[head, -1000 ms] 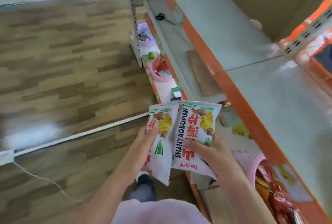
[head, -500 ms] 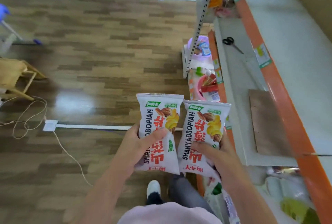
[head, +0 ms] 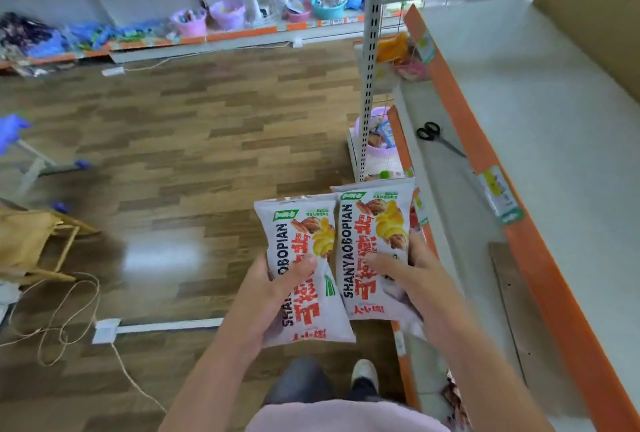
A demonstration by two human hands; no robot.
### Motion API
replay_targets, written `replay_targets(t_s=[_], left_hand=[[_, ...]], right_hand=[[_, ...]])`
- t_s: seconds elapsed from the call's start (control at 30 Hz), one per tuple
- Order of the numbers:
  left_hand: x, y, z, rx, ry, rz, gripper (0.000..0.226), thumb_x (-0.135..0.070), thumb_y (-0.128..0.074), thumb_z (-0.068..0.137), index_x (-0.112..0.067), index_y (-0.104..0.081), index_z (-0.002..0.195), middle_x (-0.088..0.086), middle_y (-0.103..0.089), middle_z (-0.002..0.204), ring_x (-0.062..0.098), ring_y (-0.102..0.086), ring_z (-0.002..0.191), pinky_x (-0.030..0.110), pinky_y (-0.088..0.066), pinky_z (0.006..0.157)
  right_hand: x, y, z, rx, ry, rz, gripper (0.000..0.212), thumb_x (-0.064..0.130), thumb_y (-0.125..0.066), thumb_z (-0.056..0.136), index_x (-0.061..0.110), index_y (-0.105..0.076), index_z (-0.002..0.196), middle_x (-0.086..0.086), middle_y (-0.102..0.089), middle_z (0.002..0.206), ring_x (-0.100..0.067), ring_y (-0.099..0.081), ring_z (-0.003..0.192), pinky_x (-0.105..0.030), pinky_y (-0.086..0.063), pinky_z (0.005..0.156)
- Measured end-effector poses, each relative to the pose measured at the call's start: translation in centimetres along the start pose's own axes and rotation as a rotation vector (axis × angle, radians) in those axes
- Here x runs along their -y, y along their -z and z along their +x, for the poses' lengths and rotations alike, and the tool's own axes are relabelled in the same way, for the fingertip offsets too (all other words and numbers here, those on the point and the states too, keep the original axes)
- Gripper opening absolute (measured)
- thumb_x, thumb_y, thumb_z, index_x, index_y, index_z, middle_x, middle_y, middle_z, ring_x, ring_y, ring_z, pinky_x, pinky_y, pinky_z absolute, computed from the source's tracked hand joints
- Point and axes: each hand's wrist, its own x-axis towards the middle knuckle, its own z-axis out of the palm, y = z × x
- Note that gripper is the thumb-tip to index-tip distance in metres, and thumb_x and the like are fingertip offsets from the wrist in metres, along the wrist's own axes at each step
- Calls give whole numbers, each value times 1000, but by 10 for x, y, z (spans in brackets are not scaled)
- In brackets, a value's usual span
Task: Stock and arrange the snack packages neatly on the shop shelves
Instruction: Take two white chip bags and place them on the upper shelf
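I hold two white snack packages with red lettering side by side in front of my body. My left hand [head: 273, 288] grips the left package [head: 304, 279] with the thumb across its front. My right hand [head: 410, 279] grips the right package [head: 374, 234], which sits slightly higher and may have another pack behind it. Both packages hang over the wooden floor, just left of the orange-edged white shelves [head: 540, 126]. The top shelf surface beside me is bare.
Black scissors [head: 436, 137] lie on the lower shelf, with a brown cardboard sheet [head: 512, 296] nearer me. A perforated shelf upright [head: 370, 61] stands ahead, a purple basket [head: 379, 140] at its foot. Across the aisle is a shelf of baskets and bottles [head: 242, 12]. Cord loops [head: 62, 314] lie on the floor at left.
The view has swung up and left from the shelf toward the aisle. Both packages stay in my hands, now held more upright and separated side by side.
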Motion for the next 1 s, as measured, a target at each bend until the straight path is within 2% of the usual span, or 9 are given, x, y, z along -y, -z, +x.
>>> replay_targets(t_s=[0.17, 0.33, 0.43, 0.63, 0.8, 1.0], left_hand=[[-24, 2, 56, 1, 29, 40, 74, -40, -83, 47, -18, -52, 111, 7, -73, 93, 28, -71, 81, 50, -56, 78], [-63, 24, 125, 99, 12, 32, 69, -37, -83, 52, -18, -51, 111, 6, -74, 91, 28, -71, 79, 37, -58, 63], [-100, 44, 168, 138, -20, 31, 70, -37, -83, 52, -19, -50, 112, 6, -73, 92, 28, -71, 81, 42, -58, 68], [-158, 79, 230, 173, -53, 52, 70, -39, -82, 52, -17, -52, 111, 6, -73, 91, 26, -72, 80, 38, -57, 67], [-182, 91, 272, 207, -32, -3, 66, -37, -81, 54, -19, -51, 110, 3, -74, 89, 24, -72, 78, 30, -56, 59], [-204, 82, 311, 208, -1, -23, 67, -38, -79, 56, -21, -50, 113, 4, -73, 91, 24, -71, 81, 36, -58, 66]], right_hand=[[17, -2, 51, -53, -25, 3, 41, 13, -70, 80, 30, -53, 113, 3, -72, 99, -22, -71, 86, -40, -59, 67], [41, -20, 113, -100, -38, -4, 37, 11, -67, 81, 26, -55, 112, -1, -73, 95, -25, -71, 81, -30, -56, 56], [68, -41, 157, -106, -38, -2, 34, 9, -68, 80, 24, -57, 108, -3, -73, 94, -27, -71, 80, -29, -55, 54], [100, -82, 222, -108, -17, -49, 31, 13, -69, 79, 27, -58, 104, -4, -73, 96, -27, -71, 82, -32, -56, 58], [110, -96, 264, -144, -59, -68, 31, 10, -68, 80, 24, -56, 105, -3, -73, 96, -26, -71, 82, -31, -56, 57], [132, -90, 315, -167, -89, -99, 28, 9, -67, 80, 24, -59, 103, -3, -73, 95, -26, -71, 81, -32, -56, 57]])
